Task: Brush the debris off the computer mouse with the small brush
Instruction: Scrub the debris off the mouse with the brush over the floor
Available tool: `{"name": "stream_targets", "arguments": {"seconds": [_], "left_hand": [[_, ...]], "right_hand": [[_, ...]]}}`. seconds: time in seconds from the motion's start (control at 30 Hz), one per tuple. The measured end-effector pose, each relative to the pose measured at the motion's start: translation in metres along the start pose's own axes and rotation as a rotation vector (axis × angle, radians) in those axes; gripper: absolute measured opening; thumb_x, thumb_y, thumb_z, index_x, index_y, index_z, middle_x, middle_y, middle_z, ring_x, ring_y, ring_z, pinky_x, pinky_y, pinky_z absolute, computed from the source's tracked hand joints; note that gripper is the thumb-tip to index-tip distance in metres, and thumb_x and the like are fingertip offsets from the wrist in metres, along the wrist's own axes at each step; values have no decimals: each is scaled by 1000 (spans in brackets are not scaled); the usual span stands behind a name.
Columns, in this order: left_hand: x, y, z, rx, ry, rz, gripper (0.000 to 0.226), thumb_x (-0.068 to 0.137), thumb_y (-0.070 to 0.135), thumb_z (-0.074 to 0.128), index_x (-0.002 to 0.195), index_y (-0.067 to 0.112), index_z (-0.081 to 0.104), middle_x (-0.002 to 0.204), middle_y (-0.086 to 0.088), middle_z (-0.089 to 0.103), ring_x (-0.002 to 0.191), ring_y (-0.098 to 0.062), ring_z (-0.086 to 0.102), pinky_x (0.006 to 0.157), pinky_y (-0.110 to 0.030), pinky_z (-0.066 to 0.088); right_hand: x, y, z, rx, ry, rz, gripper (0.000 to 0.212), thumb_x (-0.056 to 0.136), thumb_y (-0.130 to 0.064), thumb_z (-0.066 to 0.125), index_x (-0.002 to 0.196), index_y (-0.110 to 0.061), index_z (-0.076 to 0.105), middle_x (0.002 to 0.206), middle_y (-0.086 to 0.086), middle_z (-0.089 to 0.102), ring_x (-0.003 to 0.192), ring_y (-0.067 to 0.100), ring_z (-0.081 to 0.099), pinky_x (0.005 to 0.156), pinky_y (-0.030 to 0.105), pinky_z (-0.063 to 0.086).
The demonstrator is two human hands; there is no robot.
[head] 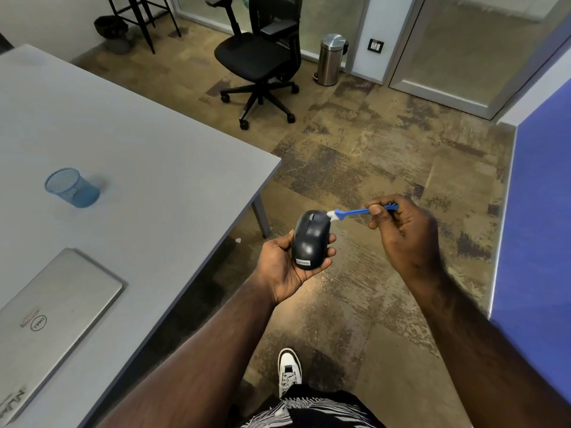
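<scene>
Black mouse, labelled "Lenovo", sits at frame centre, cupped in left hand. Right hand pinches blue brush, white bristles touching mouse's upper right edge. Lower left: closed "Dell" laptop on grey table.

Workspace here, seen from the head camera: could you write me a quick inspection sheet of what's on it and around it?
Surface: grey table, mostly bare.
Job's things: dark mouse and small blue brush, both held off the table over the floor; white bristles touch the mouse's front right edge.
Clutter: blue mesh cup, closed silver laptop.
Hands: left hand cradles the mouse; right hand pinches the brush handle.
Cables: nothing seen.
Surroundings: office chair, steel bin, patterned carpet.
</scene>
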State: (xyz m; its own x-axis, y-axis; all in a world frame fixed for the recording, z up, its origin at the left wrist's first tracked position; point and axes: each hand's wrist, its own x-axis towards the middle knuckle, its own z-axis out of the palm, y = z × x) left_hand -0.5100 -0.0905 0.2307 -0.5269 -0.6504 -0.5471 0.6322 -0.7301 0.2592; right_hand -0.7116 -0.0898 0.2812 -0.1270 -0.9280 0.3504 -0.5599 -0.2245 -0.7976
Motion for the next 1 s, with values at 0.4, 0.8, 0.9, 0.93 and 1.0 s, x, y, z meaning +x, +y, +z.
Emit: {"name": "stream_targets", "arguments": {"seconds": [0.4,0.8,0.9,0.93,1.0], "left_hand": [[2,1,-2,110,22,32,54,102,29,21,128,-3,56,116,-25,64,87,-35,63,72,-39,58],[2,1,-2,163,37,44,55,100,30,25,115,0,69,114,-25,64,82,-33,63,67,-37,58],[-1,-1,-1,178,44,48,52,100,29,25,119,1,63,111,-24,65,82,-33,62,66,-36,57],[-1,-1,0,179,40,47,51,99,29,25,119,1,63,110,-24,65,82,-33,61,66,-37,56],[-2,-2,1,190,37,50,50,99,28,26,119,1,64,110,-25,65,82,-33,61,67,-37,56]], "right_hand": [[6,-1,2,-41,-6,0,13,94,-21,59,100,-17,70,72,0,67,65,9,64,59,21,48],[12,-6,3,-41,-96,-30,16,92,-24,58,97,-14,70,71,-5,67,66,7,65,58,19,51],[14,-6,4,-81,-82,-15,14,94,-20,60,98,-12,70,71,2,68,66,18,67,58,27,52],[15,-5,5,-101,-62,-12,14,94,-19,59,98,-12,70,71,2,67,66,19,67,59,26,52],[16,-5,5,-115,-59,-15,14,94,-19,59,99,-13,70,71,2,67,66,17,67,58,28,52]]}}
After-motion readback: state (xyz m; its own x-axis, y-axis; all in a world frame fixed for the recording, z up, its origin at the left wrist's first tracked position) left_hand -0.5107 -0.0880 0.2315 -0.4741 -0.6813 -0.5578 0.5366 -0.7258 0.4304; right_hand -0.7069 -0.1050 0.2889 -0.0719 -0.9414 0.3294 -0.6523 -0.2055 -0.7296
